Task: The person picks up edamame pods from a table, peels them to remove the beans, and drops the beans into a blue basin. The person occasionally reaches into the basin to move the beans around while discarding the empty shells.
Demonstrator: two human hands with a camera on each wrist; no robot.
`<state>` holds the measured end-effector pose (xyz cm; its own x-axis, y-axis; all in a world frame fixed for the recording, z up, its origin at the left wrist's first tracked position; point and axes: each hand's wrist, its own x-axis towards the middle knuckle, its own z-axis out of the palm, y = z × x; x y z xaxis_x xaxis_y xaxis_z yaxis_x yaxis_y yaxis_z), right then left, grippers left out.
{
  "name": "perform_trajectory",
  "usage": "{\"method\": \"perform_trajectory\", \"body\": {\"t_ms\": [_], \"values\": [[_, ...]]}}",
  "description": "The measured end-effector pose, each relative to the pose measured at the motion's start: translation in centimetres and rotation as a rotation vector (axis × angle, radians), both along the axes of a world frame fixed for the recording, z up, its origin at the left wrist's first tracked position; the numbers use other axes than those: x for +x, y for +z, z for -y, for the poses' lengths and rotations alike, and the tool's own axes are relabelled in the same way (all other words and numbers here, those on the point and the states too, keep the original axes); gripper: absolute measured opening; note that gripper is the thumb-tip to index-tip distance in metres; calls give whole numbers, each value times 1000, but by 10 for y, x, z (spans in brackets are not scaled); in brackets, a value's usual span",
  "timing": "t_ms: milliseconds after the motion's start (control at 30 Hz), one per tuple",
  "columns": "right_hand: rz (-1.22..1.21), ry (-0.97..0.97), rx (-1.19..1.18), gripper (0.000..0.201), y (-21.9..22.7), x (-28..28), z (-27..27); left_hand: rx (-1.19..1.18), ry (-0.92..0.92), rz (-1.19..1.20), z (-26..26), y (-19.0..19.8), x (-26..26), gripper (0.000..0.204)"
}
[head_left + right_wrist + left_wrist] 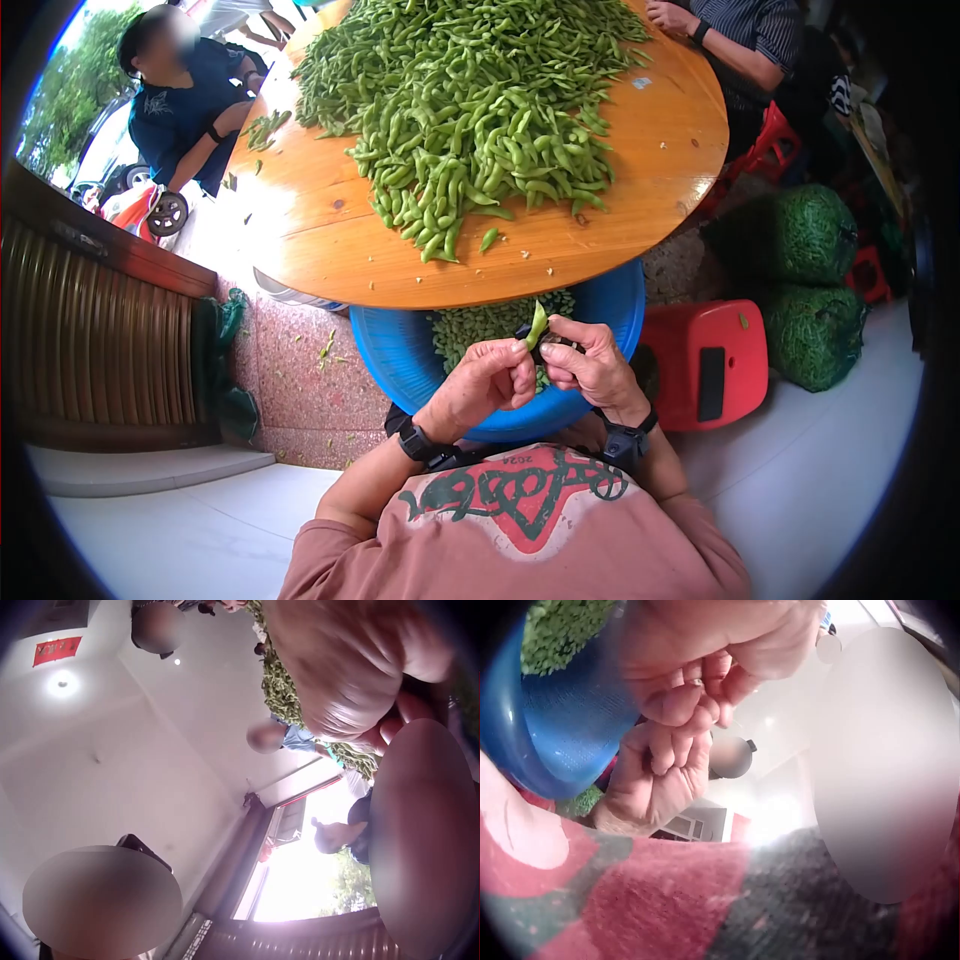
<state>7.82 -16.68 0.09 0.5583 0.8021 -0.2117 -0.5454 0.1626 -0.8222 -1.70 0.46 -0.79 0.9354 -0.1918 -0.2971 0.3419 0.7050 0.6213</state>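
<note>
A green edamame pod stands upright between my two hands over a blue basin. My left hand pinches the pod's lower end between thumb and forefinger. From the other side, my right hand grips the same pod, its fingers curled; something small and black shows at its fingertips. Shelled beans lie in the basin underneath. In the left wrist view the fingers of both hands meet, and the pod is hidden there. The right wrist view shows mostly the heel of my right hand.
A wooden table carries a large heap of pods, just beyond the basin. To the right are a red plastic stool and stuffed green net sacks. One person is at the table's left, another at its right.
</note>
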Motion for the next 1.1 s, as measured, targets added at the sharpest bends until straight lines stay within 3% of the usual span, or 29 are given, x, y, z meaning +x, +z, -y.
{"method": "perform_trajectory", "body": {"t_ms": [33,100,200,267,300,333,400,500,533,567,633,800,867,967,1100], "values": [[-1,-1,0,13,0,-1,-1,-57,-11,18,0,-3,0,35],[225,-66,-55,15,0,-2,-3,-113,-21,35,0,-5,0,36],[366,-88,-160,18,2,-1,-6,27,54,-67,0,-2,3,31],[360,-93,-173,18,3,-3,-6,487,21,-6,-7,4,4,29],[354,-96,-185,19,3,-5,-7,487,24,-7,-9,4,4,29],[355,-91,-183,19,0,-5,-8,408,17,-28,-12,1,5,28],[645,-142,-163,19,-7,-5,-12,316,27,-62,-11,3,6,27],[578,-116,-195,18,5,-5,-8,200,67,-41,-4,0,6,28],[584,-117,-194,18,5,-4,-7,24,103,-154,1,0,6,29],[556,-94,-141,16,4,-3,-5,25,103,-150,4,-5,5,29],[530,-71,-86,15,3,0,-3,-170,22,-14,7,-16,2,30],[416,-50,-44,12,1,1,-3,-188,27,6,6,-3,3,33],[395,-79,-87,12,4,-4,-5,203,35,-72,2,9,4,32],[393,-108,-138,13,1,-9,-5,421,82,-12,-3,2,5,30],[482,-134,-167,15,-3,-10,-7,434,79,14,2,0,2,27]]}}
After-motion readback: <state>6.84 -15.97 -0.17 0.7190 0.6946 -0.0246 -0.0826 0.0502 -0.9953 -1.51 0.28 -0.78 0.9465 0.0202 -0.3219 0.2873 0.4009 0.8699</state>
